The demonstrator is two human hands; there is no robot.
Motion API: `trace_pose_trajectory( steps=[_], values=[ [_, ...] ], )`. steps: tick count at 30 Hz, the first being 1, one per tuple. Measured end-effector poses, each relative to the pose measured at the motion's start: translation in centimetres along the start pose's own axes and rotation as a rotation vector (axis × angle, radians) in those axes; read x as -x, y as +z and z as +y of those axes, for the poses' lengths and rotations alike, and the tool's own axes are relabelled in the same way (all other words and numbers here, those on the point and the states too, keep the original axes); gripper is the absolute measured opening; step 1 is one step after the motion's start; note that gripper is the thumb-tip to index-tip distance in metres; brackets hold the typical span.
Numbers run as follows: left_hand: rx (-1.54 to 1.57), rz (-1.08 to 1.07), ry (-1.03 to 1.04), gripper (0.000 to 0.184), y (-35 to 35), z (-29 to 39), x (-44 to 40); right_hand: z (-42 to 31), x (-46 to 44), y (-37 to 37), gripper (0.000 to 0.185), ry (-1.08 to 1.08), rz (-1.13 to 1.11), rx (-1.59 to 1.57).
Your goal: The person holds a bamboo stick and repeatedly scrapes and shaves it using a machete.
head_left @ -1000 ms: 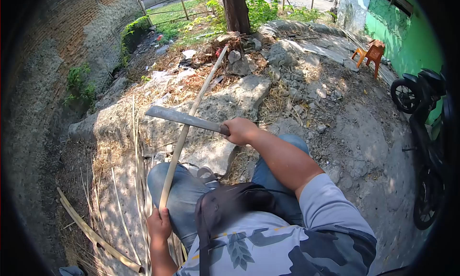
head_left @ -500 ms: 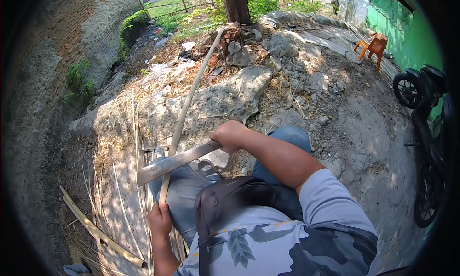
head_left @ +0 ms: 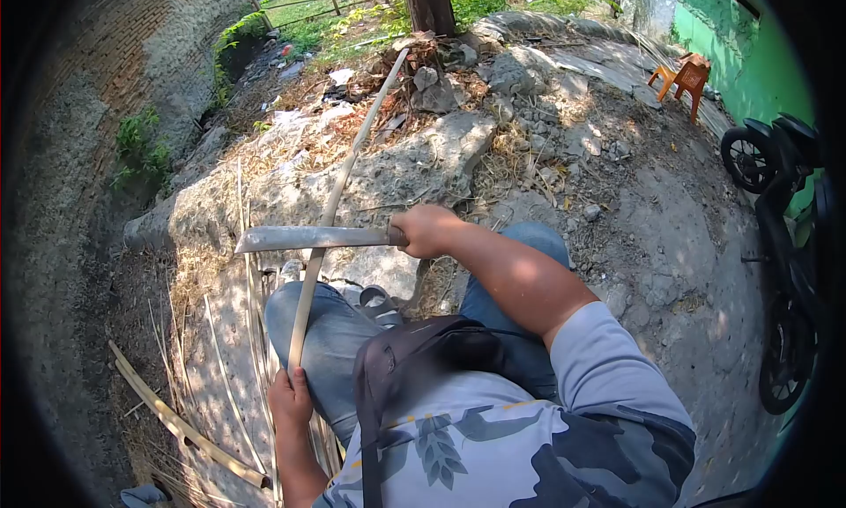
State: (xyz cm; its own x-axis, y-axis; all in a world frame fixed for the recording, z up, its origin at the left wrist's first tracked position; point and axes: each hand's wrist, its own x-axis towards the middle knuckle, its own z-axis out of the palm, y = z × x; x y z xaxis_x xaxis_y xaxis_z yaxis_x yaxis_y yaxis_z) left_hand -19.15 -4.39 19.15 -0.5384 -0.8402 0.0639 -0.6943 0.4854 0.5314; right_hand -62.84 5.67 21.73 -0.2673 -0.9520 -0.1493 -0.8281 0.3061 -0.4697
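Observation:
A long pale bamboo strip (head_left: 338, 184) slants up and away from my left hand (head_left: 292, 400), whose fingers are wrapped round its near end beside my left knee. My right hand (head_left: 425, 231) is closed on the handle of a machete (head_left: 308, 237). The broad blade points left and lies across the strip, a little beyond the knee. Whether blade and strip touch, I cannot tell. The far end of the strip reaches towards the base of a tree.
Thin strips (head_left: 255, 305) and a split bamboo piece (head_left: 185, 430) lie on the ground at left. A concrete slab (head_left: 423, 169) is ahead, before a tree trunk (head_left: 429, 6). Orange chairs (head_left: 690, 81) and a motorbike (head_left: 780, 235) stand at right.
The machete first came down the strip towards my left knee, then went back up, its blade now nearly level. My left hand has kept its hold on the strip.

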Motion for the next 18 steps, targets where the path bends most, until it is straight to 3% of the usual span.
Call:
trace_pose_trajectory(
  steps=[7,18],
  values=[
    [-0.021,0.002,-0.01,0.054,0.2,-0.6,-0.1,-0.5,-0.5,2.2,0.021,-0.255,-0.029,0.214],
    [0.03,0.018,0.028,0.055,0.4,-0.6,-0.1,-1.3,0.0,0.9,0.026,-0.173,-0.1,0.234]
  ],
)
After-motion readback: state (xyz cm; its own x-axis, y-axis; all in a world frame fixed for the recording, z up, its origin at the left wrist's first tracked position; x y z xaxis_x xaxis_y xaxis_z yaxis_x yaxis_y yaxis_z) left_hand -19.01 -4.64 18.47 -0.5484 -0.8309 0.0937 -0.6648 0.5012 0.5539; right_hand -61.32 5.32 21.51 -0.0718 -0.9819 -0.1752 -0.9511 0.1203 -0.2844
